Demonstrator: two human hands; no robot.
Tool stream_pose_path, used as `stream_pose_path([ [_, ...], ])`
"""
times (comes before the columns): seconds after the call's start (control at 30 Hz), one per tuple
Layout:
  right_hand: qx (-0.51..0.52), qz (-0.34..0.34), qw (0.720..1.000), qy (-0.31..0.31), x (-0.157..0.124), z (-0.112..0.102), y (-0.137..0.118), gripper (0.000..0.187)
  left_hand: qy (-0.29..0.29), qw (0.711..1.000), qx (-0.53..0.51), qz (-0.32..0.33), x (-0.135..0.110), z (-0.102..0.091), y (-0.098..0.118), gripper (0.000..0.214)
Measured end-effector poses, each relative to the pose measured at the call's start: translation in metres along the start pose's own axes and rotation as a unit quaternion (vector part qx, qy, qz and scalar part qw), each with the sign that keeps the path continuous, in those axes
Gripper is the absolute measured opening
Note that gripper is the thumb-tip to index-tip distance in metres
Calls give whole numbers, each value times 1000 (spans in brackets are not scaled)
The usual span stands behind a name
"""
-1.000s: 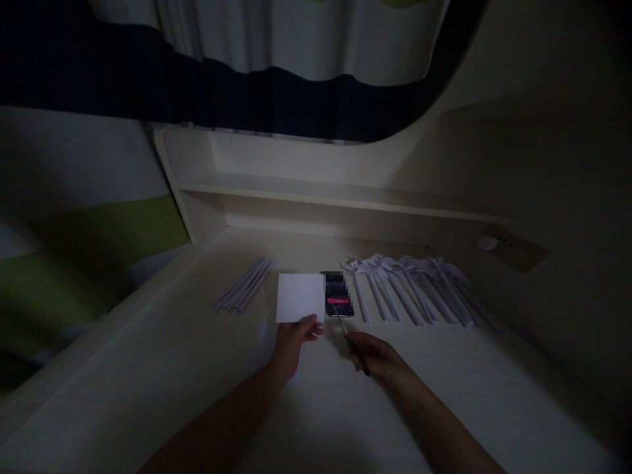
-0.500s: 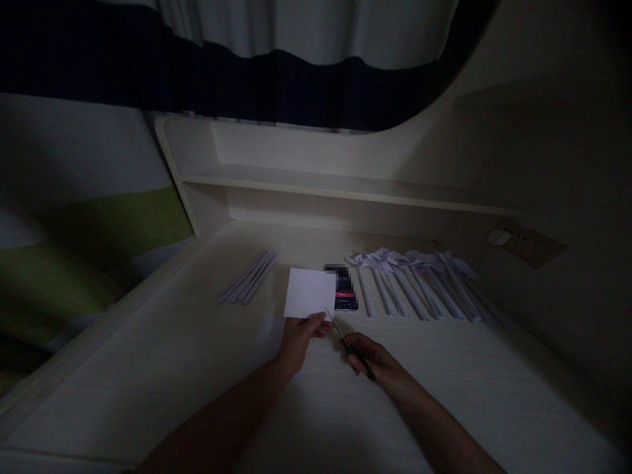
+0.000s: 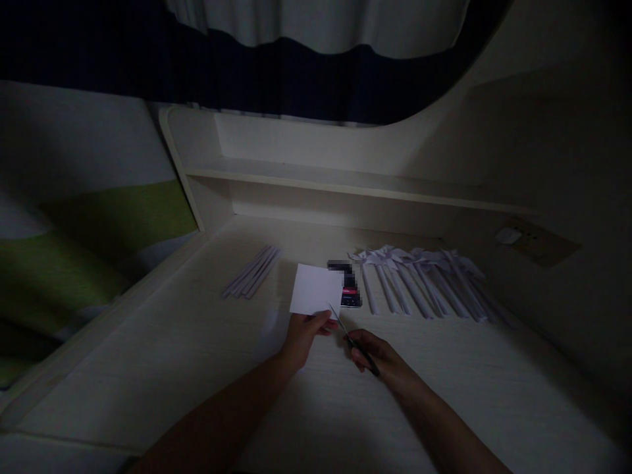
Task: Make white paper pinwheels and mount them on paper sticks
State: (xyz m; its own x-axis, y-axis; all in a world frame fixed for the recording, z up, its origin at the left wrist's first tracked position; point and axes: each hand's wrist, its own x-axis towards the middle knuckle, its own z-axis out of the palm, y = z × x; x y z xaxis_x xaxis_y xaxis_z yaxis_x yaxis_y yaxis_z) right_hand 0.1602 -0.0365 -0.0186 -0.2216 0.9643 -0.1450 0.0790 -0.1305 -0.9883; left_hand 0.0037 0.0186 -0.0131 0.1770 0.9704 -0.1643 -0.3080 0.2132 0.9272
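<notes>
Head view: plain, white, square paper (image 3: 316,288) in the left hand (image 3: 302,337).

Your left hand (image 3: 302,334) and right hand (image 3: 376,355) are bare; your left forearm (image 3: 222,409) and right forearm (image 3: 439,416) are slender, also uncovered, and dimly lit.

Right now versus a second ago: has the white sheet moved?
Yes, the white sheet has moved right relative to the phone, now overlapping more of its left side in view.
</notes>
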Motion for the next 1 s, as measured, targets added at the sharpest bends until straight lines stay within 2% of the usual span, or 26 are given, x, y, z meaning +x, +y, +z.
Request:
stream_pose_path([
  [0.57,-13,-5,1000,8,1,-2,6,37,-21,1000,-5,-6,0,-3,0,24],
  [0.83,-6,12,999,38,2,-3,12,39,-23,1000,2,-15,0,-3,-1,25],
  [1.0,-12,-3,999,32,2,-1,4,39,-58,998,-4,-15,-1,-2,-4,25],
])
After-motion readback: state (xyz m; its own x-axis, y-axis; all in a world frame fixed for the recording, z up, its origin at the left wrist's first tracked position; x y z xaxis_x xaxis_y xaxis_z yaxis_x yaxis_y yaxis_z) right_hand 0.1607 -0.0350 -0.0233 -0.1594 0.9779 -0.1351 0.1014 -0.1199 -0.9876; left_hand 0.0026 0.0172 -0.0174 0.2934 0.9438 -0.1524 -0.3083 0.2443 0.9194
